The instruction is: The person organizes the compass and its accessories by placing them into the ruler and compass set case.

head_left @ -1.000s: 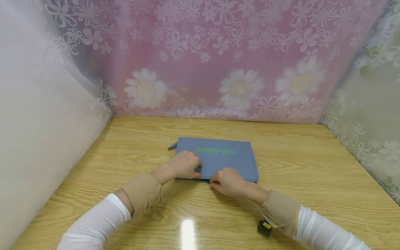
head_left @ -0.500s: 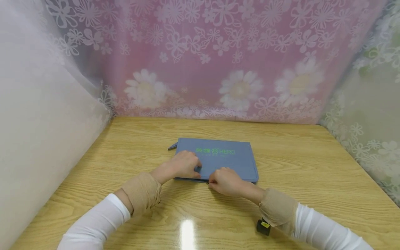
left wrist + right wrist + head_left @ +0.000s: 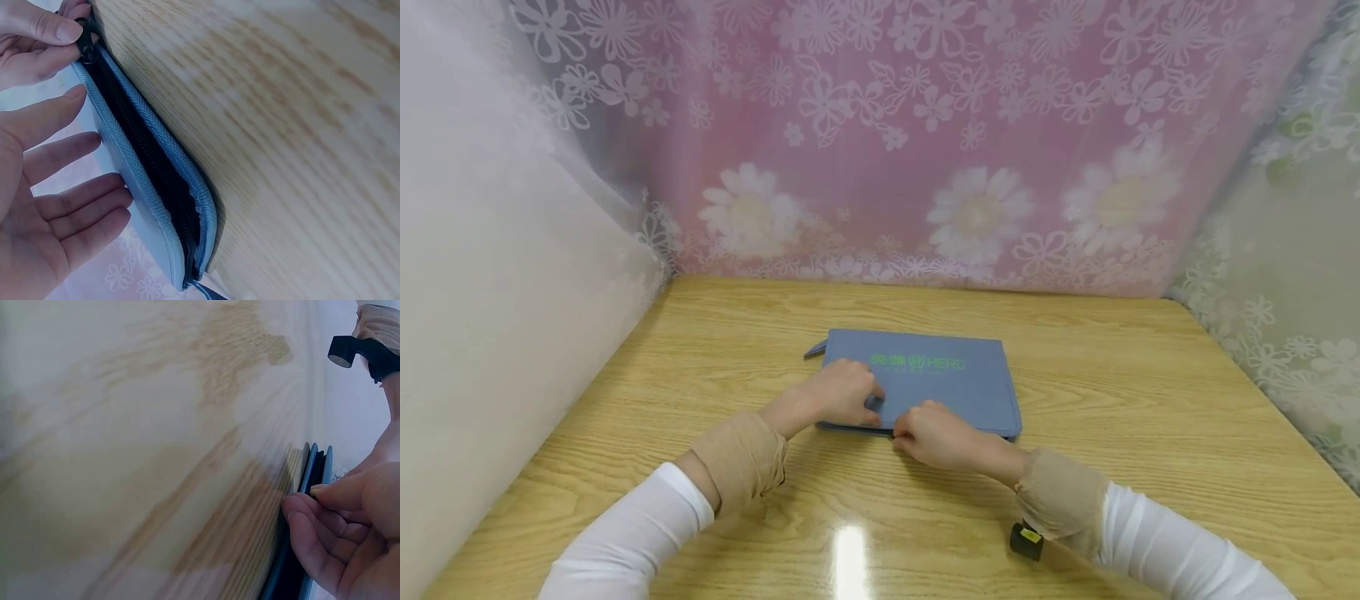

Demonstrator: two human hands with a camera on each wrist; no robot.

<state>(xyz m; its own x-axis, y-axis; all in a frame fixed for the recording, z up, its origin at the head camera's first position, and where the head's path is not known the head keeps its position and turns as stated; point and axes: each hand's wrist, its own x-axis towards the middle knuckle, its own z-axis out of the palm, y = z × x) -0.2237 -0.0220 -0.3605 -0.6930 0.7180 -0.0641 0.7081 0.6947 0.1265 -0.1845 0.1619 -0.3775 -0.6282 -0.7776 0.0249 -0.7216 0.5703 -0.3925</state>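
Note:
A flat blue zip case [image 3: 955, 392] with green "HERO" lettering lies on the table. My left hand [image 3: 842, 393] rests on the left part of its cover; in the left wrist view its fingers [image 3: 81, 197] are fairly straight against the case. At the front edge, my right hand [image 3: 936, 435] pinches a black zipper pull [image 3: 86, 45] between thumb and finger. From that pull to the case's left corner, the zipper [image 3: 140, 140] stands parted, showing a dark gap. What lies inside the case cannot be seen.
The wood-grain table [image 3: 1112, 383] extends around the case. A small strap [image 3: 815, 349] sticks out at the case's back left. Below the right wrist sits a black wrist camera [image 3: 1026, 541]. Floral curtains [image 3: 925, 150] stand behind and at both sides.
My right hand has slid slightly left along the case's front edge with the zipper pull. The left hand and the case have stayed nearly still.

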